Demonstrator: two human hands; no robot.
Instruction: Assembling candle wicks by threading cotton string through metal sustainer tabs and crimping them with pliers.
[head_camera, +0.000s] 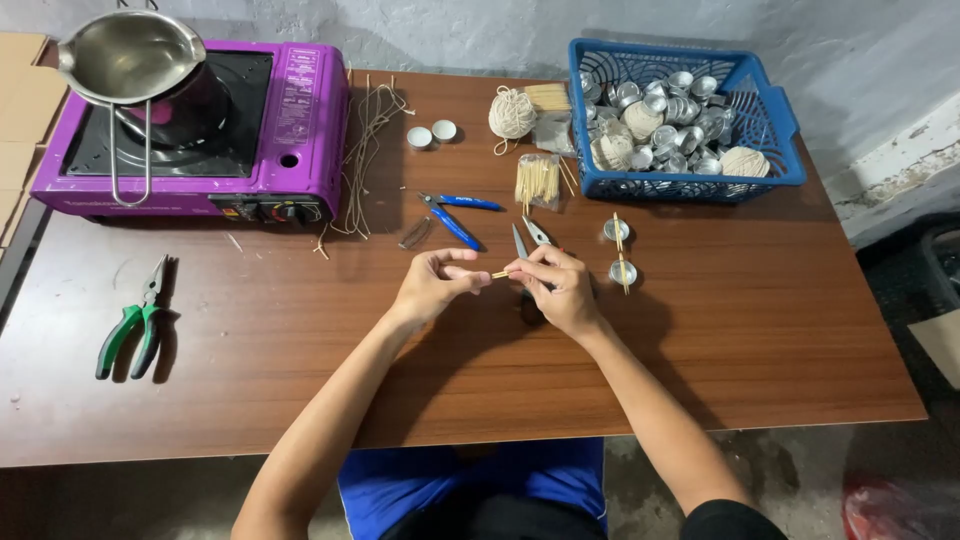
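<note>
Both of my hands meet over the middle of the brown wooden table (760, 340). My left hand (435, 285) and my right hand (560, 288) pinch the two ends of a short thin wooden stick (503, 272) between their fingertips. Scissors (530, 238) lie open just behind my right hand, their handles hidden under it. Two small metal cups (620, 250) with sticks laid across them stand to the right of my right hand.
A purple portable stove (200, 130) with a steel pot (135, 60) sits at the back left. Green-handled pliers (135, 325) lie at the left. Blue cutters (455, 215), wick strings (365, 140), a twine ball (512, 112), a stick bundle (538, 182) and a blue basket (765, 120) of metal cups stand behind.
</note>
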